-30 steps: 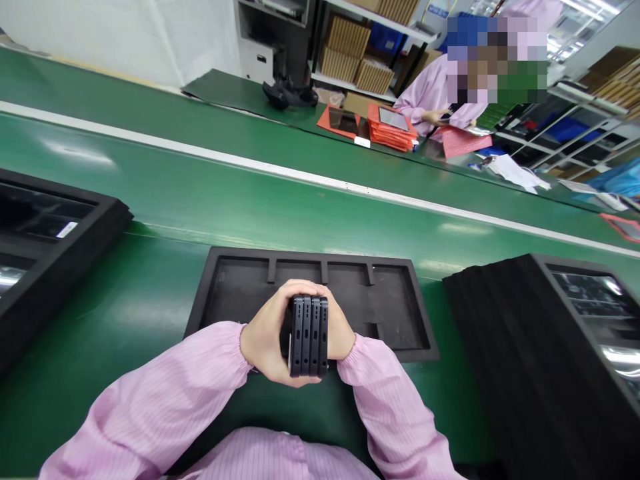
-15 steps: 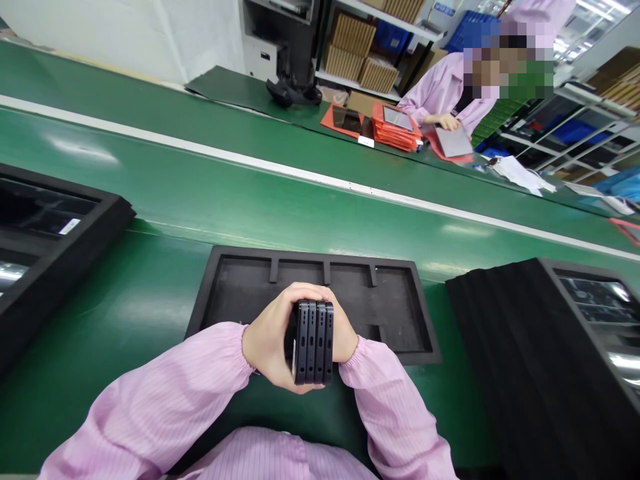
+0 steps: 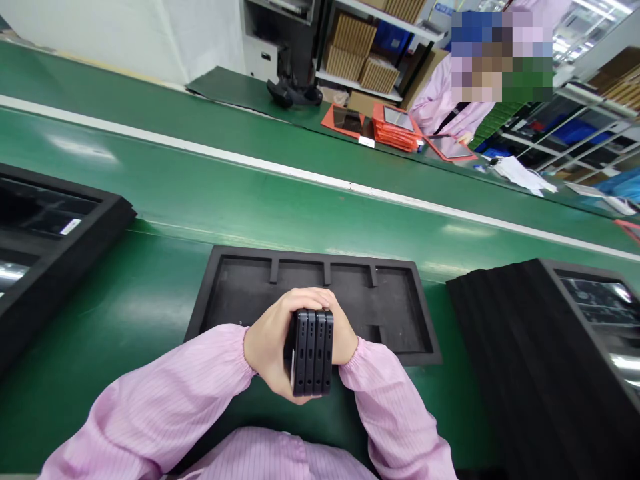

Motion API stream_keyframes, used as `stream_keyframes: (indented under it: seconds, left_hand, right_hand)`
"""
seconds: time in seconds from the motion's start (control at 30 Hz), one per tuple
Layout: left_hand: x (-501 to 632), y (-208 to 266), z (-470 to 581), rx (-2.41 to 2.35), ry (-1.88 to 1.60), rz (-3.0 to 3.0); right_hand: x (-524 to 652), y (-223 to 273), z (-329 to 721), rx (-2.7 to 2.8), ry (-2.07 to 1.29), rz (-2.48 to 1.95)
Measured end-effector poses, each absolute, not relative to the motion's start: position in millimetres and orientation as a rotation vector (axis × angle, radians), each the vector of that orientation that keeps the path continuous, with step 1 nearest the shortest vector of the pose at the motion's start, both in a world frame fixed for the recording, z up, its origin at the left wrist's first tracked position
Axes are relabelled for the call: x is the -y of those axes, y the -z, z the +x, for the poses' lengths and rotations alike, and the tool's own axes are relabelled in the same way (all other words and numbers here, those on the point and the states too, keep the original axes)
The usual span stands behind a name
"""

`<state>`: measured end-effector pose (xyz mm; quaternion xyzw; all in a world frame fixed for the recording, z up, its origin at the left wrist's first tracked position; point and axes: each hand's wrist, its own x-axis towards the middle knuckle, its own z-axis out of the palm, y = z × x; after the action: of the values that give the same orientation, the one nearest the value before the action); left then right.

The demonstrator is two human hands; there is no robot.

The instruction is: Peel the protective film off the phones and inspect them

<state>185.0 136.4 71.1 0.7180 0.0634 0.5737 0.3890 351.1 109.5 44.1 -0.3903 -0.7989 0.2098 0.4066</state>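
Several black smartphones stand side by side as one stack, their port ends facing me. My left hand is closed round the stack's left side, fingers over the top edge and thumb beneath. From the right, my right hand presses on the stack; its fingers are partly hidden behind the phones. Both hands hold the stack above the front edge of a black foam tray. Short dividers stick out from the tray's long walls, and its visible slots hold nothing.
On the right rises a pile of black foam trays with devices in the top one. More trays lie at the left. Across the green bench, a person in pink works beside red sleeves with tablet-like panels.
The phone stack and my hands have dropped slightly, the near ends tipping a little toward me. Across the bench, the person's grey panel now lies flat on the red sleeve.
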Motion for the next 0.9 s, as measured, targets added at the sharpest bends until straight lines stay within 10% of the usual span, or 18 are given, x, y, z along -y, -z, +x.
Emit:
stream_keyframes:
  seconds: [0.9]
  left_hand:
    - [-141.5,-76.6,184.2,-0.24,-1.414,1.861]
  right_hand:
    - [-112.7,-45.7,349.6,1.957,-0.689,-1.026]
